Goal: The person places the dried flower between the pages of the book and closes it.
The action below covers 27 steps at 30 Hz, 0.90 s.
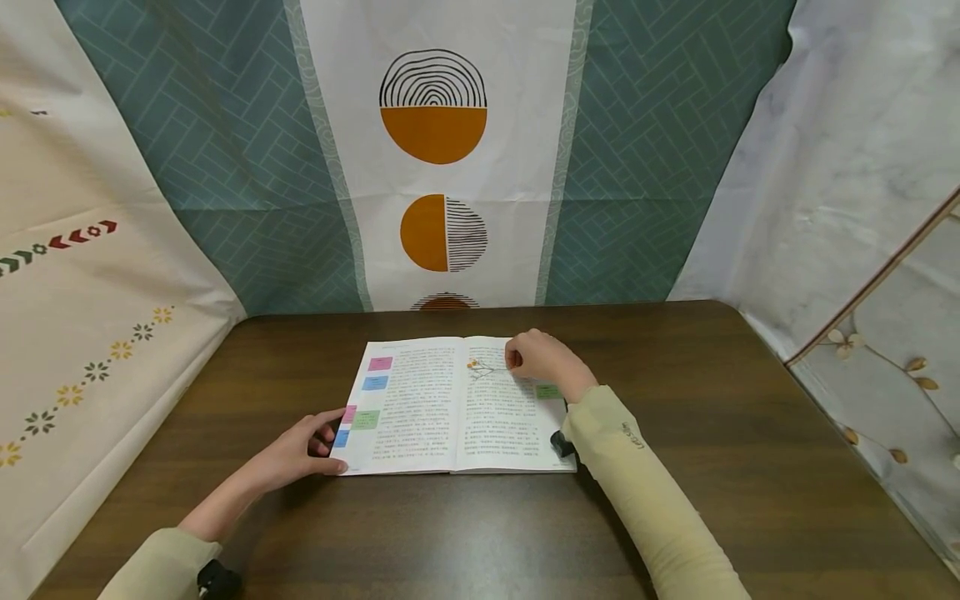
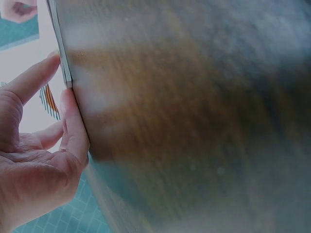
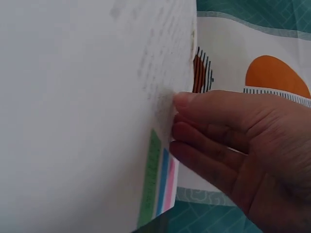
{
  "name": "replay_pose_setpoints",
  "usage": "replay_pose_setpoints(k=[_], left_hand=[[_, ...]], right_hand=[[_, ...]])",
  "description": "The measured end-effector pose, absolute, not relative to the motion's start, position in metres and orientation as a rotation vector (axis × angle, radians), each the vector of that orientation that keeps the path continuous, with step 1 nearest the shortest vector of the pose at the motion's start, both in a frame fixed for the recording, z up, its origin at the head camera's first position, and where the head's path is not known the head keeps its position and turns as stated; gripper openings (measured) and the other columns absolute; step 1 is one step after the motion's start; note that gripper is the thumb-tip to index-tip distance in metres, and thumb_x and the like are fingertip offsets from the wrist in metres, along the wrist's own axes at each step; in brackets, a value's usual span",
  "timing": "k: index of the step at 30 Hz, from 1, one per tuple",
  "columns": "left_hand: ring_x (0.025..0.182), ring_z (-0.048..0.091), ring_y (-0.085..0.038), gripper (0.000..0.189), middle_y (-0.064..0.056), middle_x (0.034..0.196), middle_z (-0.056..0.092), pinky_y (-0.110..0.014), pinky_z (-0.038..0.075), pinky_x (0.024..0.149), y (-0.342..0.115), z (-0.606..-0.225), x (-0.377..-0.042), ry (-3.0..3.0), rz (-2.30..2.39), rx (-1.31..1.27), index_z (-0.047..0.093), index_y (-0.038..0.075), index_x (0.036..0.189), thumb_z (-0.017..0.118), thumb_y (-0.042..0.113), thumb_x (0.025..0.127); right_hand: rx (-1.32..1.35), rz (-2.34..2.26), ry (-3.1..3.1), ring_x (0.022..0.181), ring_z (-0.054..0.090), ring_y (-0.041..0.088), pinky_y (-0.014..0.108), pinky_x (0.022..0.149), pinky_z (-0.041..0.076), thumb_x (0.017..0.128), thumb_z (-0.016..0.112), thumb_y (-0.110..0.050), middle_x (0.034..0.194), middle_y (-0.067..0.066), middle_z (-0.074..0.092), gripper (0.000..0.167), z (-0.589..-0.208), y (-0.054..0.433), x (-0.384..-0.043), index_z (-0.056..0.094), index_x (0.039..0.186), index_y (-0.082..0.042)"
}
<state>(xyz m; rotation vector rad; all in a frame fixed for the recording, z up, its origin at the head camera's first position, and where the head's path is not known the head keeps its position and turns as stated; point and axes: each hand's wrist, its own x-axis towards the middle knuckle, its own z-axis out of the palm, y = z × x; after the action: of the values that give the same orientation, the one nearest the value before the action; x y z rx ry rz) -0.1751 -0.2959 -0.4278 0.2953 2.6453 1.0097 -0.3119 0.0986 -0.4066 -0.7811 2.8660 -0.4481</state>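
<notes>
An open book (image 1: 420, 450) lies flat on the table, with printed text on both pages. My left hand (image 1: 303, 450) rests at its left edge, the thumb on the near corner and the forefinger reaching to the page's side; the left wrist view shows fingertips against the page edges. On the upper right page my right hand (image 1: 547, 358) is bent, its thumb and fingertips together at the stem end of a thin sprig with orange blossoms (image 1: 483, 368). Whether the sprig is real or flat is too small to tell. In the right wrist view, the right hand's fingertips (image 3: 182, 99) meet the page.
Pink (image 1: 380, 363), blue (image 1: 375, 382) and green (image 1: 365, 419) sticky notes dot the left page, with tabs at its edge. A green note (image 1: 547, 391) shows on the right page. The dark wooden table (image 1: 675, 400) extends around the book, and patterned cloth (image 1: 637, 167) hangs behind.
</notes>
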Motion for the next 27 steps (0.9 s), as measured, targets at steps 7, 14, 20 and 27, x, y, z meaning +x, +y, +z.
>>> replay_pose_setpoints(k=[7,14,20,27], left_hand=[[0.092,0.048,-0.022,0.088,-0.012,0.107,0.046,-0.022,0.041,0.071,-0.293,-0.427,-0.175,2.651,1.014,0.313,0.035,-0.005,0.148,0.083,0.023,0.079],[0.087,0.051,-0.018,0.086,-0.012,0.106,0.050,-0.021,0.042,0.069,-0.289,-0.426,-0.172,2.770,0.900,0.336,0.041,-0.009,0.143,0.084,0.025,0.077],[0.082,0.055,-0.015,0.083,-0.017,0.110,0.052,-0.023,0.045,0.067,-0.282,-0.422,-0.166,2.823,0.818,0.304,0.045,-0.013,0.139,0.084,0.026,0.077],[0.087,0.056,-0.019,0.078,-0.020,0.110,0.055,-0.028,0.048,0.071,-0.272,-0.421,-0.159,2.902,0.786,0.239,0.049,-0.014,0.134,0.085,0.024,0.075]], right_hand=[[-0.763,-0.494,2.740,0.090,0.055,0.017,0.033,0.086,0.048,0.085,0.077,-0.015,0.102,0.004,0.064,0.032,-0.400,0.111,-0.301,0.067,0.115,-0.009],[-0.754,-0.566,2.736,0.118,0.058,0.028,0.045,0.103,0.047,0.087,0.076,-0.026,0.134,0.015,0.058,0.060,-0.391,0.139,-0.279,0.054,0.138,-0.002],[-0.575,-0.676,2.806,0.124,0.051,0.031,0.050,0.106,0.043,0.090,0.072,-0.032,0.146,0.022,0.041,0.073,-0.399,0.154,-0.240,0.042,0.147,0.002],[-0.422,-0.800,2.806,0.093,0.056,0.022,0.034,0.075,0.048,0.084,0.078,-0.030,0.125,0.021,0.053,0.079,-0.409,0.161,-0.201,0.042,0.144,0.007]])
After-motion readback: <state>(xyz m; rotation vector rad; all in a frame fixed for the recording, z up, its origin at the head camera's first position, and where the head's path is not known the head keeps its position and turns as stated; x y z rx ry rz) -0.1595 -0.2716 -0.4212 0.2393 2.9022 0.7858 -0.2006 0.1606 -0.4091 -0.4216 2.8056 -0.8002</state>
